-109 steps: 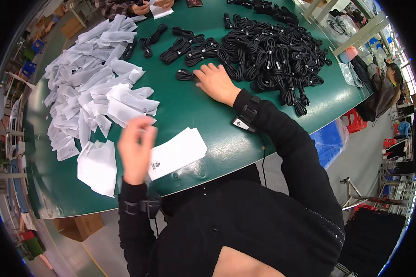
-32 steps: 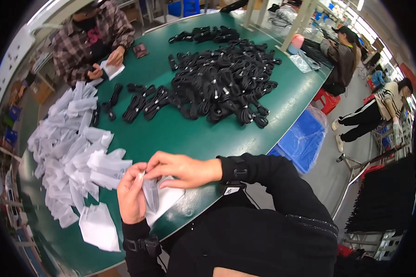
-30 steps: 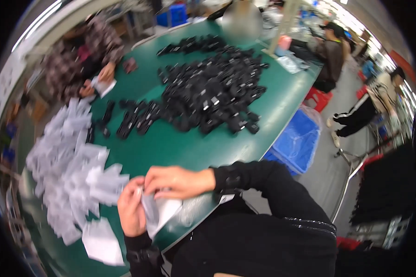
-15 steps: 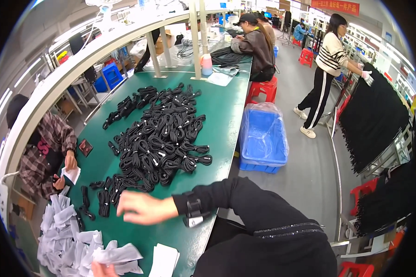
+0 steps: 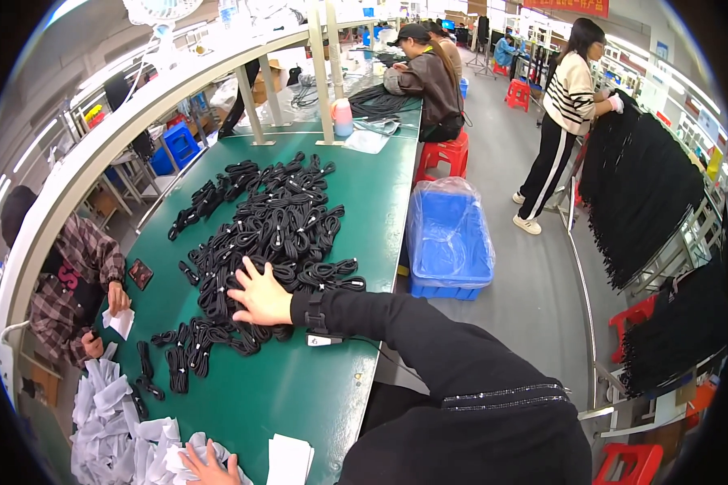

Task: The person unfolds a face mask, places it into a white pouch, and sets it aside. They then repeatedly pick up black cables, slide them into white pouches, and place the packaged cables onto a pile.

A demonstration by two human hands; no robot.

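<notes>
My right hand (image 5: pixel 264 299) is over the near part of a heap of black coiled cables (image 5: pixel 287 218), fingers spread, gripping nothing. Whether its fingertips touch the coils I cannot tell. At the lower edge my left hand (image 5: pixel 210 469) lies with fingers apart at the border of a pile of white wrapped packets (image 5: pixel 105 412). Part of that hand is cut off by the picture's edge. A few cable bundles (image 5: pixel 178 368) lie apart from the heap, toward the packets. Right of my left hand is a stack of flat white sheets or sleeves (image 5: pixel 289 459).
Across the green table (image 5: pixel 299 404), a co-worker in a checked shirt (image 5: pixel 97 250) handles a white paper (image 5: pixel 120 322); a phone (image 5: pixel 141 273) lies near. A blue lined bin (image 5: pixel 450 242) stands on the floor to the right. White posts (image 5: pixel 323 73) rise from the table's far part.
My right hand has moved up and away onto the cable heap, its fingers spreading. My left hand has let go of a white packet and opened. The view has shifted slightly.
</notes>
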